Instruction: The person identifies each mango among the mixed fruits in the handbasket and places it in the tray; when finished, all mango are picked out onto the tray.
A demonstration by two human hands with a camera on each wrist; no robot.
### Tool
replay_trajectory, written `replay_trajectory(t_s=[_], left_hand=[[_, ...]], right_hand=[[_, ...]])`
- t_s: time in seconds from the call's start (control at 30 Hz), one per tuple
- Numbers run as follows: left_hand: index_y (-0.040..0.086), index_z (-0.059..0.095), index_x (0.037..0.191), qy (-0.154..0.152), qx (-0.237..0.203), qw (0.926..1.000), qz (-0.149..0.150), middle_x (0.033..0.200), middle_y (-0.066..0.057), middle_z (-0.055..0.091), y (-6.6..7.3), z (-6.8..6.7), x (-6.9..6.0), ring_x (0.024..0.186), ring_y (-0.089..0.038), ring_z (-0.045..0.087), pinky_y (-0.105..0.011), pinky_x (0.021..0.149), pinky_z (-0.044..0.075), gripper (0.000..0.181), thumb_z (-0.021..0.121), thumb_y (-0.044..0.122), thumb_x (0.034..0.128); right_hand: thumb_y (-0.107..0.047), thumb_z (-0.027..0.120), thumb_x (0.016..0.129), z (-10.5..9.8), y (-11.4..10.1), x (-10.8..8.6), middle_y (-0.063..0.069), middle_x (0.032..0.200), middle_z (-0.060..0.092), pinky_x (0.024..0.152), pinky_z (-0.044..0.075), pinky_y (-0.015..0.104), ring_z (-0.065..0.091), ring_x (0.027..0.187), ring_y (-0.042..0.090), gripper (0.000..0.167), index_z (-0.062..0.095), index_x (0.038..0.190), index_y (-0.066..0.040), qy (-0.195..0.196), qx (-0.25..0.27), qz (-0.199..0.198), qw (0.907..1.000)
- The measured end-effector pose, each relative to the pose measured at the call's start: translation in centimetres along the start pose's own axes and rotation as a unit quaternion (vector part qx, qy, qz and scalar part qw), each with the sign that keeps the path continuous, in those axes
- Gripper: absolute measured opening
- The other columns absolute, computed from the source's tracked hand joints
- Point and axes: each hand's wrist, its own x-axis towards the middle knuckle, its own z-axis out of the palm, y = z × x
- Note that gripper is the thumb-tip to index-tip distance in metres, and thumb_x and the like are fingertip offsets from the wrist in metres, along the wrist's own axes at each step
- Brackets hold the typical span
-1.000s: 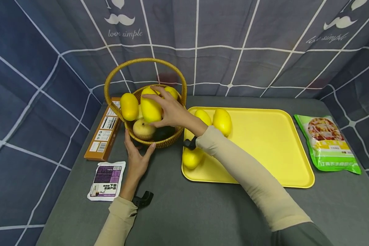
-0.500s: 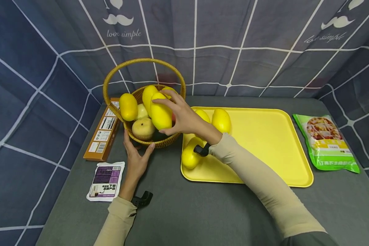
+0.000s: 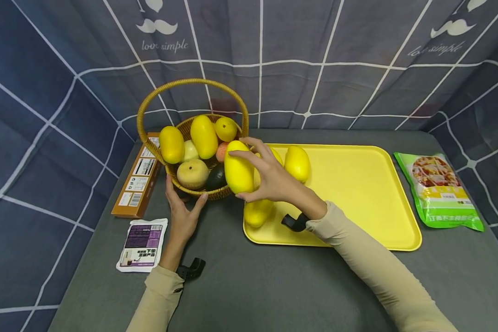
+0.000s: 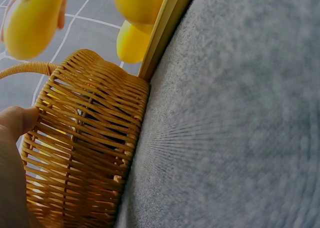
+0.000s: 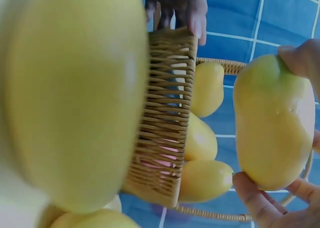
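In the head view my right hand (image 3: 269, 177) pinches a yellow mango (image 3: 238, 168) between thumb and fingers, just right of the wicker basket (image 3: 222, 192) and over the left edge of the yellow tray (image 3: 357, 198). The right wrist view shows that mango (image 5: 272, 123) held at its ends and side. My left hand (image 3: 183, 216) rests against the basket's near side, thumb at the rim; the left wrist view shows the thumb on the wicker (image 4: 85, 148). Inside the basket are two mangoes (image 3: 204, 137), a yellow round fruit (image 3: 226, 129), a beige fruit (image 3: 192, 174) and a dark one (image 3: 216, 177).
Several yellow fruits, one a mango (image 3: 297, 163), lie at the tray's left side. A brown box (image 3: 137, 184) stands left of the basket, with a white and purple packet (image 3: 143, 244) nearer. A green food bag (image 3: 440, 191) lies right of the tray.
My right hand has moved right with the mango, out of the basket to the tray's left edge. The dark and reddish fruits are more exposed. My left hand has stayed at the basket.
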Motion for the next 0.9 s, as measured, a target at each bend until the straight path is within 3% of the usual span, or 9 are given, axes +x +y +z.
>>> replay_trajectory(t_s=[0.1, 0.2, 0.6, 0.9], left_hand=[[-0.001, 0.0, 0.155, -0.003, -0.005, 1.0, -0.001, 0.162, -0.022, 0.001, 1.7, -0.1, -0.2, 0.146, -0.037, 0.015, -0.056, 0.097, 0.034, 0.097, 0.07, 0.009, 0.0879], [-0.002, 0.001, 0.155, 0.0, -0.002, 1.0, 0.0, 0.161, -0.024, 0.002, 2.2, -0.2, -0.3, 0.146, -0.037, 0.015, -0.055, 0.097, 0.035, 0.097, 0.07, 0.008, 0.0877], [-0.001, 0.002, 0.156, 0.005, -0.009, 0.9999, -0.005, 0.162, -0.021, 0.001, 2.0, -0.1, -0.2, 0.146, -0.035, 0.015, -0.054, 0.097, 0.034, 0.097, 0.07, 0.009, 0.0877], [-0.002, 0.001, 0.155, 0.004, -0.012, 0.9999, 0.005, 0.161, -0.023, 0.001, 1.9, 0.0, -0.2, 0.145, -0.036, 0.016, -0.052, 0.094, 0.034, 0.097, 0.069, 0.007, 0.0872]], right_hand=[[-0.041, 0.086, 0.065, -0.4, -0.3, -2.1, 0.014, 0.149, 0.034, 0.105, 0.04, 0.049, 0.033, 0.137, 0.028, 0.084, 0.052, 0.138, -0.019, 0.003, -0.002, 0.016, 0.9999], [-0.04, 0.086, 0.064, -0.8, -0.5, -4.0, 0.014, 0.149, 0.034, 0.1, 0.044, 0.047, 0.033, 0.137, 0.028, 0.083, 0.053, 0.138, -0.021, 0.004, -0.001, 0.037, 0.9993], [-0.036, 0.089, 0.06, -1.9, -0.4, -11.0, 0.016, 0.148, 0.034, 0.092, 0.046, 0.046, 0.043, 0.119, 0.027, 0.088, 0.052, 0.138, -0.021, 0.015, -0.037, 0.107, 0.9935], [-0.038, 0.089, 0.061, -1.5, 0.4, -13.8, 0.016, 0.143, 0.035, 0.092, 0.045, 0.045, 0.045, 0.116, 0.029, 0.086, 0.053, 0.137, -0.02, 0.0, -0.039, 0.168, 0.985]])
